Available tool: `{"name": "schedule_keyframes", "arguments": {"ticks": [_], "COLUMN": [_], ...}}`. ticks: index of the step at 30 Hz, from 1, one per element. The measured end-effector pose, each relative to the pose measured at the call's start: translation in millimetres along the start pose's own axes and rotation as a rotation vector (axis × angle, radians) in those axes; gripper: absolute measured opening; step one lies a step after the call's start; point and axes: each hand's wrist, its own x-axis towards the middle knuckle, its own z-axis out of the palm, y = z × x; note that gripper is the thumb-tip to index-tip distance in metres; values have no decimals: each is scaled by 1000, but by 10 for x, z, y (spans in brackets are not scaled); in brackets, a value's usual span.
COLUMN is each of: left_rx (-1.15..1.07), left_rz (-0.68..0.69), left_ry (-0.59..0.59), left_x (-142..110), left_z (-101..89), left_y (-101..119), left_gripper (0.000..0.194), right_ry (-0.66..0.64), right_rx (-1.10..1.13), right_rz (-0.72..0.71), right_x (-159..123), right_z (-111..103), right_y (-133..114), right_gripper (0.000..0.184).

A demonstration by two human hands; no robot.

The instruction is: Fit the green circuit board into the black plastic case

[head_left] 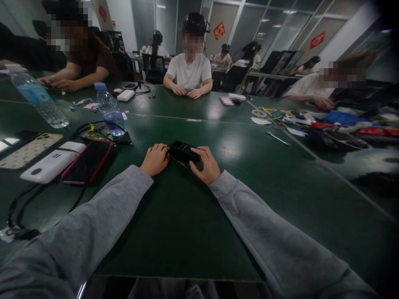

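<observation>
A small black box-shaped device (184,152) with an opening in its top left part lies on the green table (181,232) in front of me. My right hand (206,164) grips its right end, fingers on the top and thumb at the near side. At the left end, my left hand (156,159) has its fingers curled against the device, the tips partly hidden. Something thin and pale shows under the near edge of the device; I cannot make out what it is.
Left of me are a white power bank (52,162), a red-edged phone (88,162), a patterned phone case (29,150), cables and two plastic bottles, one here (110,110). To the right lie a wrench (278,138) and a cable heap (271,114). Several people sit around.
</observation>
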Motion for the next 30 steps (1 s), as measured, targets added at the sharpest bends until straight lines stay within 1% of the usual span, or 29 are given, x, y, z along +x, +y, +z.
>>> {"name": "schedule_keyframes", "arguments": {"ticks": [3,7,9,19,30], "left_rx": [-9,0,2,62,64], "left_rz": [6,2,0,1,15], "left_ry": [4,7,5,9,18], "left_x": [-3,0,3,-6,-14], "left_z": [-5,2,5,4,13], "left_y": [0,-7,-9,11,1], "left_gripper": [35,35,35,34,34], "right_ry": [-49,-186,-228,-217,-220], "right_rx": [-11,-28,-38,-37,-49], "right_rz": [3,0,-13,-33,-47], "right_x": [0,-6,-8,-14,-11], "right_z": [12,71,100,122,126], "right_y": [26,74,95,124,129], "right_gripper": [47,49,52,53,53]}}
